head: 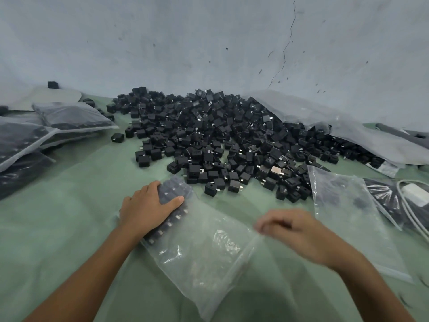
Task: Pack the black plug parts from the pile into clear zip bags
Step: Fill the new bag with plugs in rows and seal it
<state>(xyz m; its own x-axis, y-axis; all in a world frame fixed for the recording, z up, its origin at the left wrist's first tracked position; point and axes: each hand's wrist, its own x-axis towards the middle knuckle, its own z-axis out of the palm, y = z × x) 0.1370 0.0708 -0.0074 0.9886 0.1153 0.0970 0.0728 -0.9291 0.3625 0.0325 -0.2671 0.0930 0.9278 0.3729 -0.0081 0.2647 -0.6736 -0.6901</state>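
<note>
A big pile of black plug parts (pixel 227 138) covers the middle of the green table. In front of it lies a clear zip bag (pixel 209 249) with a row of black plug parts (pixel 173 194) packed along its left side. My left hand (pixel 145 209) lies on that row, fingers wrapped over the bag's far-left end, thumb stretched across the parts. My right hand (pixel 294 231) is blurred at the bag's right edge, its fingers curled together near the plastic; whether it pinches the bag is unclear.
Filled bags (pixel 46 126) are stacked at the left. An empty clear bag (pixel 348 212) lies at the right, beside a white cable and charger (pixel 415 194). A large crumpled plastic sheet (pixel 348 126) lies behind the pile on the right. A grey wall stands behind.
</note>
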